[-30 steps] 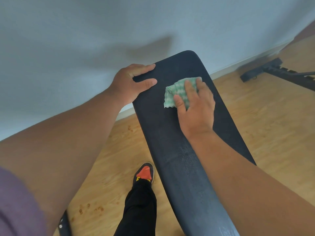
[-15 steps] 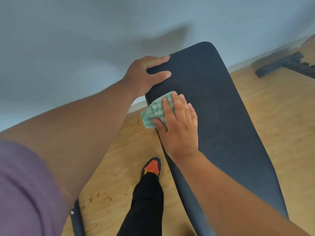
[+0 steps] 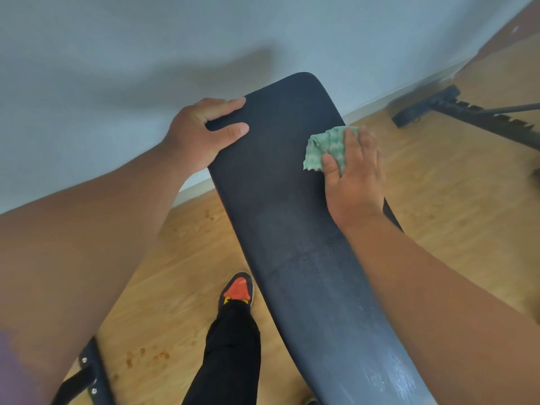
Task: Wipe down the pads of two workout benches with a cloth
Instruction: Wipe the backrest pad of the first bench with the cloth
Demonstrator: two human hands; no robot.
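Fingers [image 3: 355,144] of the right hand [image 3: 355,182] lie together, pressing the cloth [image 3: 324,149] on the bench pad [image 3: 280,200]; left hand [image 3: 201,133] grips its edge.

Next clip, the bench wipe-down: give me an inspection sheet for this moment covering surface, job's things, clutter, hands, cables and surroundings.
Surface: long black padded bench pad, tilted, sheen on its near end.
Job's things: green-and-white wavy-edged cloth on the pad's right edge.
Clutter: brown spots on the light wooden floor.
Hands: left hand grips the pad's far left edge; right hand presses the cloth.
Cables: nothing seen.
Surroundings: pale blue-grey wall; black metal bench frame on the floor, far right; red-and-black shoe beside the pad.
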